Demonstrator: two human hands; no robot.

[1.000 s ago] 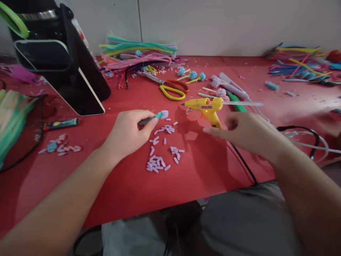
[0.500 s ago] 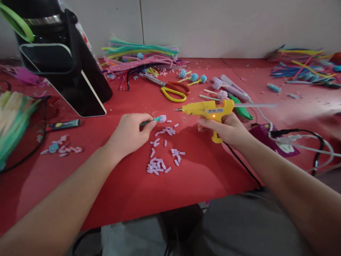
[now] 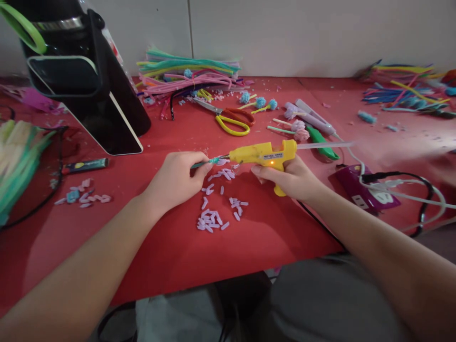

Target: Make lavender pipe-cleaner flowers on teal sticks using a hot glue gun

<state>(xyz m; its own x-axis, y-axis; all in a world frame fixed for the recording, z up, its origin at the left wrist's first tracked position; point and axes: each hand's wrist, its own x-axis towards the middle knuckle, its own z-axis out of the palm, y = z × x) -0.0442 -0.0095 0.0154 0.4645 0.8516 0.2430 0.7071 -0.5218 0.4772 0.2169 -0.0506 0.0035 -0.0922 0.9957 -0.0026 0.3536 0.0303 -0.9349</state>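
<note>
My left hand (image 3: 181,178) pinches a green pipe cleaner stem (image 3: 214,160) whose tip carries small lilac pieces. In my right hand (image 3: 290,178) is a yellow hot glue gun (image 3: 260,153), its orange light lit and a clear glue stick (image 3: 326,145) poking out of the back. The gun's metal nozzle meets the tip of the stem; whether it touches or is just in front, I cannot tell. Below the hands lie loose lilac pipe cleaner pieces (image 3: 210,221) in several small groups on the red table (image 3: 171,256).
Scissors (image 3: 233,123) lie behind the hands, near small finished flowers (image 3: 260,102). Bundles of pipe cleaners (image 3: 188,71) rest against the wall. A black bottle (image 3: 117,80) with a phone (image 3: 117,128) leaning on it stands left. A purple power strip (image 3: 366,187) with cables is right.
My right hand has brought the glue gun left and slightly down, so its nozzle now reaches the stem's tip. My left hand has barely moved.
</note>
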